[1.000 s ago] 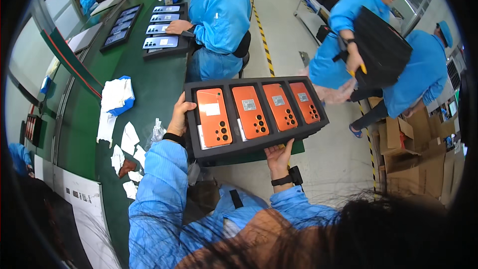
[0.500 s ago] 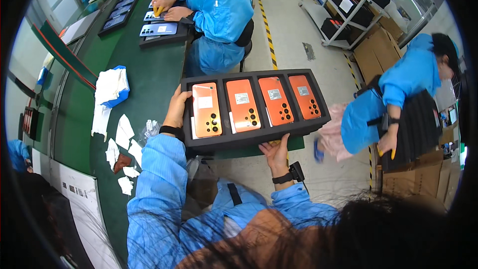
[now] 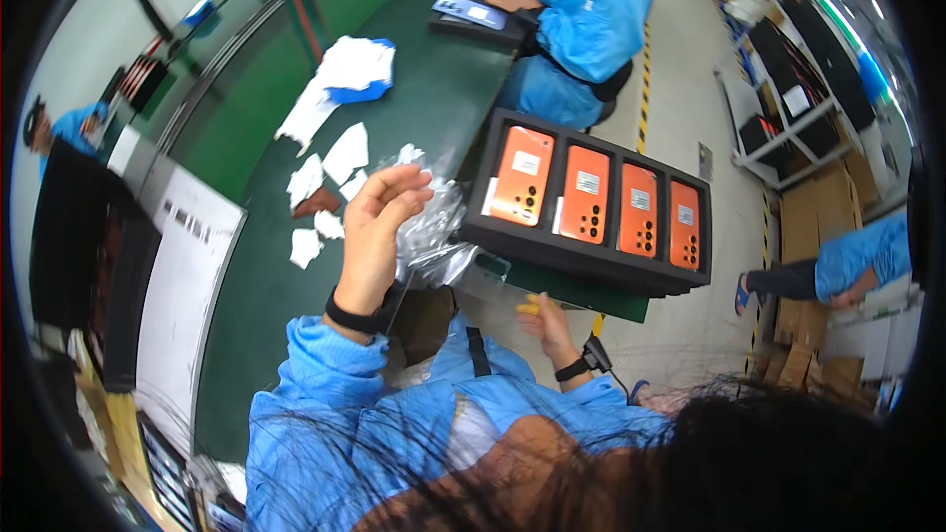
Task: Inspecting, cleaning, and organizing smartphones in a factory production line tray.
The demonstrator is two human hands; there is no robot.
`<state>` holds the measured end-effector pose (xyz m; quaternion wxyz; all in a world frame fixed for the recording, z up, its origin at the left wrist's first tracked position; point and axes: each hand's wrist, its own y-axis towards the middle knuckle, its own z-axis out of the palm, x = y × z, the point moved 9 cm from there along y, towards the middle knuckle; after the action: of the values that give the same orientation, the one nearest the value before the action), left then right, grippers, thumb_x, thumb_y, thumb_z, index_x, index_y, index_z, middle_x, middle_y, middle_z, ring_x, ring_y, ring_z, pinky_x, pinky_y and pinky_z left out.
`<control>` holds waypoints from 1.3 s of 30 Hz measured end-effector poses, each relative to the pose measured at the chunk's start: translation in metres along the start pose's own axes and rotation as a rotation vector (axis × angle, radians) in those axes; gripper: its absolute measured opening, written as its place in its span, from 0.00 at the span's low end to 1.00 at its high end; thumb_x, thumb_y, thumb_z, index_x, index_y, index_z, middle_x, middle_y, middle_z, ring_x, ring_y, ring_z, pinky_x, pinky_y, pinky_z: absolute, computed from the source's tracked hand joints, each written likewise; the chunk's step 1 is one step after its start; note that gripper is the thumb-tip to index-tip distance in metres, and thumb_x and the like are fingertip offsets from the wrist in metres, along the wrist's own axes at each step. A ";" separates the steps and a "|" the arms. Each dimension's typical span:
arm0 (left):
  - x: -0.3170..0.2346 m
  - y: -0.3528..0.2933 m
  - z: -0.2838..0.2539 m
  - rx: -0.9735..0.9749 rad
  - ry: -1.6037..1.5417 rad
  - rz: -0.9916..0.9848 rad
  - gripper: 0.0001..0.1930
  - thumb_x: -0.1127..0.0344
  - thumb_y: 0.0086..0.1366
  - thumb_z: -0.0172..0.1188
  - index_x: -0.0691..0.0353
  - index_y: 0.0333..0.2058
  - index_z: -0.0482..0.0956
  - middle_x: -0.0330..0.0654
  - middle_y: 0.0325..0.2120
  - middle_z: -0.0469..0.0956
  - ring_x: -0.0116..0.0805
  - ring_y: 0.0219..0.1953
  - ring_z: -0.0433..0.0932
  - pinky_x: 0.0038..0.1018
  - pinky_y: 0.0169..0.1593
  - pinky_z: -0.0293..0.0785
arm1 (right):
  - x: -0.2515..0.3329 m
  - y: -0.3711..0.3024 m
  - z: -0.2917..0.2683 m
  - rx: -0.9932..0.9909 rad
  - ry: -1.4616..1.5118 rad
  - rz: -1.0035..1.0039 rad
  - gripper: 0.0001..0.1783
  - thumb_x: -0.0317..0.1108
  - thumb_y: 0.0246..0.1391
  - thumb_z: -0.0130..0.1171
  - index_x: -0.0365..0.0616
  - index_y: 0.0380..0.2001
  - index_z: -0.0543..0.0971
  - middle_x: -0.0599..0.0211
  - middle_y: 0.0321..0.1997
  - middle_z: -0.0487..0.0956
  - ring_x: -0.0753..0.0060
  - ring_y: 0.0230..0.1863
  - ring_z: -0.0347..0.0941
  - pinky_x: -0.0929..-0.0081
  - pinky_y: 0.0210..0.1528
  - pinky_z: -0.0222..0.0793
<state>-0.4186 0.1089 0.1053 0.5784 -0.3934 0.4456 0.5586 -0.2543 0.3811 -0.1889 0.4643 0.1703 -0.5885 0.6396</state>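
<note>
A black foam tray (image 3: 603, 248) rests at the green table's edge, on top of what looks like a stack of similar trays. Several orange phones (image 3: 588, 199) lie in its slots, backs up, each with a white label. My left hand (image 3: 379, 217) is raised to the left of the tray, fingers loosely curved and apart from it, nothing in them. Below the tray's near side is my right hand (image 3: 552, 327), yellow covers on some fingertips, its fingers partly bent and seemingly holding nothing. Crumpled clear plastic (image 3: 434, 227) lies between my left hand and the tray.
White scraps (image 3: 347, 153) and a brown piece (image 3: 316, 203) lie on the green table (image 3: 256, 335). A blue bin (image 3: 365, 91) holds white cloths. A co-worker (image 3: 591, 10) handles phones at the far side. A wheeled rack (image 3: 788, 133) and cardboard boxes (image 3: 823, 202) stand right.
Both hands have let go of the tray, which now rests at the table edge. My left hand has drawn back from it. The view has turned left, and the co-worker on the right has moved away.
</note>
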 end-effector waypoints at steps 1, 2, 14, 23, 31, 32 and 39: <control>-0.003 -0.015 -0.019 -0.037 0.027 0.005 0.14 0.71 0.63 0.54 0.69 0.47 0.74 0.48 0.42 0.78 0.35 0.43 0.79 0.27 0.49 0.73 | -0.005 -0.001 0.024 0.051 -0.096 0.004 0.30 0.58 0.62 0.47 0.41 0.51 0.71 0.57 0.41 0.79 0.68 0.36 0.79 0.74 0.35 0.76; -0.007 -0.031 -0.037 -0.080 0.067 0.008 0.14 0.71 0.63 0.54 0.69 0.46 0.74 0.48 0.42 0.78 0.34 0.42 0.79 0.27 0.48 0.73 | -0.005 0.002 0.042 0.080 -0.114 0.009 0.30 0.58 0.62 0.47 0.41 0.51 0.71 0.57 0.41 0.79 0.68 0.36 0.79 0.74 0.35 0.76; -0.020 -0.269 -0.217 -0.686 0.102 0.071 0.10 0.72 0.63 0.54 0.68 0.42 0.76 0.46 0.36 0.80 0.30 0.35 0.80 0.24 0.43 0.75 | 0.106 -0.030 0.192 0.492 -0.597 -0.620 0.20 0.38 0.58 0.58 0.35 0.48 0.75 0.60 0.37 0.81 0.71 0.34 0.79 0.78 0.36 0.73; -0.027 -0.372 -0.294 -0.910 0.059 0.167 0.11 0.72 0.64 0.53 0.67 0.43 0.76 0.44 0.36 0.81 0.28 0.35 0.80 0.22 0.41 0.75 | 0.179 -0.123 0.341 0.461 -1.046 -1.052 0.18 0.42 0.55 0.60 0.34 0.26 0.80 0.55 0.17 0.76 0.67 0.19 0.74 0.68 0.23 0.64; -0.019 -0.355 -0.370 -0.927 -0.020 0.149 0.11 0.73 0.62 0.54 0.67 0.43 0.76 0.43 0.34 0.80 0.27 0.33 0.78 0.20 0.38 0.72 | 0.040 -0.144 0.536 0.960 -0.850 -1.001 0.20 0.43 0.54 0.62 0.34 0.39 0.79 0.58 0.26 0.80 0.72 0.26 0.76 0.74 0.30 0.71; -0.006 -0.352 -0.377 -0.895 -0.017 0.072 0.11 0.72 0.61 0.54 0.67 0.43 0.76 0.43 0.34 0.80 0.27 0.33 0.78 0.20 0.38 0.72 | 0.027 -0.131 0.562 0.977 -0.857 -1.002 0.21 0.44 0.55 0.61 0.34 0.39 0.79 0.57 0.26 0.80 0.73 0.27 0.76 0.73 0.31 0.71; 0.015 -0.363 -0.400 -0.803 -0.047 -0.050 0.11 0.72 0.63 0.52 0.66 0.44 0.75 0.44 0.36 0.80 0.29 0.34 0.79 0.22 0.38 0.74 | 0.012 -0.104 0.769 0.861 -1.015 -1.228 0.33 0.61 0.53 0.56 0.34 0.33 0.78 0.44 0.29 0.80 0.41 0.35 0.77 0.58 0.36 0.70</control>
<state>-0.0880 -0.2919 -0.0423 0.4021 -0.5861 0.1689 0.6828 -0.4305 -0.3274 0.0743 0.3048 0.8747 -0.2379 0.2923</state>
